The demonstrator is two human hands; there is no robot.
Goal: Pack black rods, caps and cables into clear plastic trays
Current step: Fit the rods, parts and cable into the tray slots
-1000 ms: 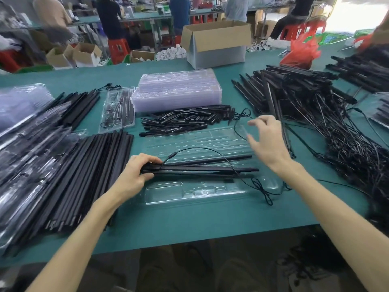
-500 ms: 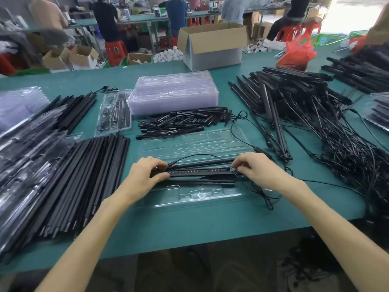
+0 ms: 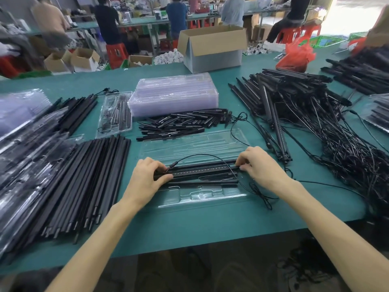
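An open clear plastic tray (image 3: 202,196) lies in front of me on the green table (image 3: 210,224). Black rods (image 3: 202,172) lie lengthwise in its near half. My left hand (image 3: 147,178) grips the rods' left end, thumb underneath. My right hand (image 3: 261,165) holds the right end with curled fingers. A thin black cable (image 3: 197,155) arcs over the rods and trails off past the tray's right edge. Short black caps (image 3: 183,123) lie heaped just behind the tray.
A stack of empty clear trays (image 3: 174,93) stands behind the caps, and a packed tray (image 3: 114,113) lies to its left. Long black rods (image 3: 80,182) cover the left side. Rods with tangled cables (image 3: 328,127) fill the right. A cardboard box (image 3: 212,49) stands farther back.
My right hand came down from above the tray's far half onto the rods' right end. My left hand stayed on the left end. The rods now sit lower in the tray.
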